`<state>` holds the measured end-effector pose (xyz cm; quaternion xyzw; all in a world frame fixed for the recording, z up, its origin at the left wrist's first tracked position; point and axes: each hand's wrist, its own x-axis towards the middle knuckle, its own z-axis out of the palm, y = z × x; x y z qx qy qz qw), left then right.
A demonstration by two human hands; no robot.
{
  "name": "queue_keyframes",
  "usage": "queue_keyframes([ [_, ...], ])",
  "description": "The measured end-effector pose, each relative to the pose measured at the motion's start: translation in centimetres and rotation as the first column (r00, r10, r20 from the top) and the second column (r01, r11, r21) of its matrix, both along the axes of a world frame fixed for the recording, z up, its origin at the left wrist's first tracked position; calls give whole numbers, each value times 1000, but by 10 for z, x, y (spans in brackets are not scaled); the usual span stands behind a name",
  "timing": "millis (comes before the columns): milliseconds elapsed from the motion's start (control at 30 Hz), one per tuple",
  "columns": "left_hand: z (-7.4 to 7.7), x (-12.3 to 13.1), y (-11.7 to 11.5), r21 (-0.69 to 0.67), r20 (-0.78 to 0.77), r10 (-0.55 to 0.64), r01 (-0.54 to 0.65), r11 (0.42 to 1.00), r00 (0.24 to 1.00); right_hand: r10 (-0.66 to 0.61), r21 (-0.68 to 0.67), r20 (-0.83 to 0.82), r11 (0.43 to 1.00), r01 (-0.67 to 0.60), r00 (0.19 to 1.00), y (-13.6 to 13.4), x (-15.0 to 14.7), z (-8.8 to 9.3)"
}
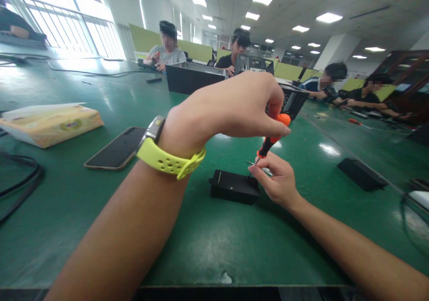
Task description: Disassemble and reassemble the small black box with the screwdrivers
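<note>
My left hand (241, 106), with a yellow-green watch strap on its wrist, arches over the work and grips the top of an orange and black screwdriver (266, 147). The screwdriver leans, its shaft running down to the right end of a small black box (234, 187) on the table. Beside the shaft, the fingers of my right hand (276, 175) are pinched together. Between them shows a thin silver tool (267, 171) that looks like tweezers, partly hidden by the fingers. The right thumb is close to the box's top; whether it touches the shaft is unclear.
On the green table (208, 252) lie a phone (119, 149) and a tissue pack (50, 124) at left, with black cables (20, 184). Another black box (362, 173) is at right. Beyond stand a large black case (197, 77) and several people at work.
</note>
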<state>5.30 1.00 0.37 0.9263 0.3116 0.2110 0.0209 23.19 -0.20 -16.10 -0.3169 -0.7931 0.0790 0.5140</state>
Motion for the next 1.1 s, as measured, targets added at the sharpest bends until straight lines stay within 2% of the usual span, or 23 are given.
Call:
queue_keyframes([
  [233, 0, 3, -2, 45, 23, 5, -6, 999, 1000, 35, -76, 16, 997, -34, 999, 1, 0, -1],
  [533, 1, 2, -3, 38, 9, 12, -13, 999, 1000, 190, -354, 182, 928, -116, 965, 0, 6, -4],
  [667, 1, 3, -3, 35, 13, 104, -104, 994, 995, 214, -395, 279, 914, -91, 936, -2, 7, -3],
  [933, 2, -2, -3, 30, -18, 44, -43, 999, 999, 211, -430, 349, 902, -44, 913, -5, 13, -1],
  [1100, 3, -4, -2, 51, -19, 77, -76, 996, 997, 216, -430, 410, 903, -21, 886, -8, 13, 3],
])
